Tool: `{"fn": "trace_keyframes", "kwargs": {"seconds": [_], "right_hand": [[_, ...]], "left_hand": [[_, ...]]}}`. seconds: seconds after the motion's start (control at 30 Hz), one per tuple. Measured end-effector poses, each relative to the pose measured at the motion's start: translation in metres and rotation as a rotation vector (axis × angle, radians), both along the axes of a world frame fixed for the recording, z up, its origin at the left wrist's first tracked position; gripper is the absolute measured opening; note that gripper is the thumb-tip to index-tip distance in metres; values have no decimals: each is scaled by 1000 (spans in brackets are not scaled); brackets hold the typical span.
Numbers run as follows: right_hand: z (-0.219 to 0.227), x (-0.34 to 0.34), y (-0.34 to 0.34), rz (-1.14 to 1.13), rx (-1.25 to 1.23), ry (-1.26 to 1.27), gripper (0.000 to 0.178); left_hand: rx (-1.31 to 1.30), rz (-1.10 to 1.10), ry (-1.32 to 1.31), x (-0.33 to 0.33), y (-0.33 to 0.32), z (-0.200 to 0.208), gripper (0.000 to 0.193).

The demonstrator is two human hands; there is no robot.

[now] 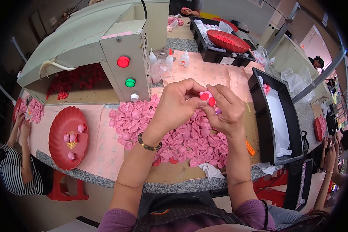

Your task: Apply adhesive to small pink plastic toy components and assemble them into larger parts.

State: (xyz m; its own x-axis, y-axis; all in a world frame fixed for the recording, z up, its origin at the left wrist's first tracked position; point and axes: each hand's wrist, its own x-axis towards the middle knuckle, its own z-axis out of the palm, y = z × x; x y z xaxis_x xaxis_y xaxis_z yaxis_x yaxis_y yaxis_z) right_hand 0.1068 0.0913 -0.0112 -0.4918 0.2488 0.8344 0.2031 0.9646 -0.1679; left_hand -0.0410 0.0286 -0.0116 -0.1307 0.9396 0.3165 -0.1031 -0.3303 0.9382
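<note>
Above a heap of soft pink moulded pieces [185,149], my two hands meet on a small pink toy part with red round patches [206,96]. My left hand [176,102], with a beaded bracelet on its wrist, pinches it from one side. The fingers of my right hand [226,108] close on its other side. A bit of purple shows under the right fingers; what it is I cannot make out. Round balls lie among the heaped pieces. To the left, a red scalloped plate [58,150] carries several pink ball-shaped parts with red bits.
A pale green machine [123,50] with a red and a green button stands at the back left. Small white bottles [184,58] are behind my hands. At right are a black tray [259,81] lined with white paper and an orange cutter [250,148]. Other people work at both sides.
</note>
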Motion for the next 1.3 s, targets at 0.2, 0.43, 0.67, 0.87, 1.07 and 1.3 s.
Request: {"fn": "trace_keyframes", "kwargs": {"seconds": [0.2, 0.43, 0.67, 0.87, 1.07, 1.3], "right_hand": [[-2, -2, 0, -8, 78, -1, 41], [-3, -4, -1, -11, 90, 4, 35], [4, -4, -5, 22, -227, 10, 37], [6, 13, 8, 184, -670, -17, 32], [1, 6, -1, 138, -828, 169, 16], [7, 6, -2, 73, -968, 128, 10]], "left_hand": [[-9, 17, 121, -1, -1, 0, 16], [27, 74, 95, 0, 1, -5, 14], [-46, -51, -142, -8, 7, -6, 17], [14, -32, -62, -10, 9, -3, 23], [-21, -5, -92, -12, 9, -8, 22], [-97, -41, -50, -16, 9, -10, 22]]}}
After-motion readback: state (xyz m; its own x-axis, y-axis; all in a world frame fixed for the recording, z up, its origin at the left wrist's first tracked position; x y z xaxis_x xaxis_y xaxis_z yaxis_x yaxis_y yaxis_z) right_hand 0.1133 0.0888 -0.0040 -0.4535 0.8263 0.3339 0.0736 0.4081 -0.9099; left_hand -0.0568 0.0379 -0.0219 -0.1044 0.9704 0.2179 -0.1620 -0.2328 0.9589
